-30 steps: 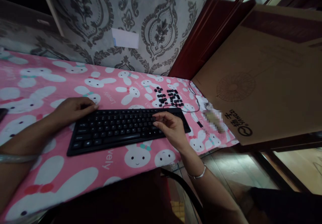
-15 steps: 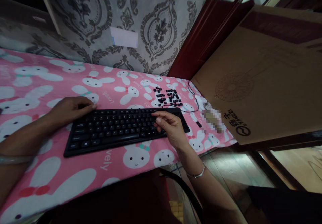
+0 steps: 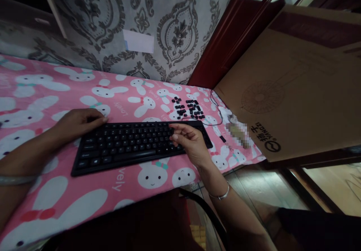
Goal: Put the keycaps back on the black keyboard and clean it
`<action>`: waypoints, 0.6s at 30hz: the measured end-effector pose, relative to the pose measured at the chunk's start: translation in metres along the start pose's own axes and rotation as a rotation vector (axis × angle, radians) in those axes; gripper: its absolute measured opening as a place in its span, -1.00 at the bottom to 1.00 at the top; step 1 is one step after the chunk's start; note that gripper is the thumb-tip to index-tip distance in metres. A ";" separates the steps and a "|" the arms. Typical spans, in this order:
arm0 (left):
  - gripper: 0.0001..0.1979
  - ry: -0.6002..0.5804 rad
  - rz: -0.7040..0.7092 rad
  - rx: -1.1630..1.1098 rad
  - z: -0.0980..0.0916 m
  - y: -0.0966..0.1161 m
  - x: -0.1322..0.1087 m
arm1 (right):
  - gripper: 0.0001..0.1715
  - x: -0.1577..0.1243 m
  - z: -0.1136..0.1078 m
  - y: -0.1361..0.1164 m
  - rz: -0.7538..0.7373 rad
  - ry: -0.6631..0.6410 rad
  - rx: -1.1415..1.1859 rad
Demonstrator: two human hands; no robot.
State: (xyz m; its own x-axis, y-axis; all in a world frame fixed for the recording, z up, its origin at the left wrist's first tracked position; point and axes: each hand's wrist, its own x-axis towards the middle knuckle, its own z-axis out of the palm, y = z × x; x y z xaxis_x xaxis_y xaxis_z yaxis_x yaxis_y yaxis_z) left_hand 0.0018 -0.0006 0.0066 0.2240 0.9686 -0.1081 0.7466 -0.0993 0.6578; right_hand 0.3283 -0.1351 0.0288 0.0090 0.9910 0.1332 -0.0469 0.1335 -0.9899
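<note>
A black keyboard (image 3: 121, 145) lies slightly slanted on the pink rabbit-print cloth. My left hand (image 3: 81, 121) rests at its far left corner, with the thumb along the top edge and the fingers curled around that corner. Above the right part of the keys is my right hand (image 3: 188, 140), its thumb and forefinger brought near each other in a pinch and the other fingers curled. Something dark may sit between those fingertips, but it blends with the keys behind. Beyond the keyboard, several loose black keycaps (image 3: 194, 110) lie in loose groups on the cloth.
A thin black cable (image 3: 220, 119) runs behind the keyboard to the right, near a black plug (image 3: 222, 139) and a blurred-out item (image 3: 238, 135). A large cardboard box (image 3: 296, 81) stands along the right side. Patterned wallpaper (image 3: 180, 32) rises behind the cloth-covered table (image 3: 70, 206).
My right hand has shifted very slightly left, with its thumb a little lower. My left hand, the keyboard and the keycaps stay as they were.
</note>
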 end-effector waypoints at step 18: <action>-0.51 0.006 -0.022 -0.012 0.002 -0.002 0.001 | -0.82 -0.005 0.006 0.000 -0.217 0.116 -0.296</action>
State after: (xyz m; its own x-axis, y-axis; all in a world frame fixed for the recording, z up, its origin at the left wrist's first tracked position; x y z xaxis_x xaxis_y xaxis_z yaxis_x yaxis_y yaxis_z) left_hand 0.0017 -0.0001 0.0043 0.2042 0.9717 -0.1184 0.7435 -0.0753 0.6645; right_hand 0.3227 -0.1399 0.0286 0.1011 0.9307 0.3516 0.2591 0.3166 -0.9125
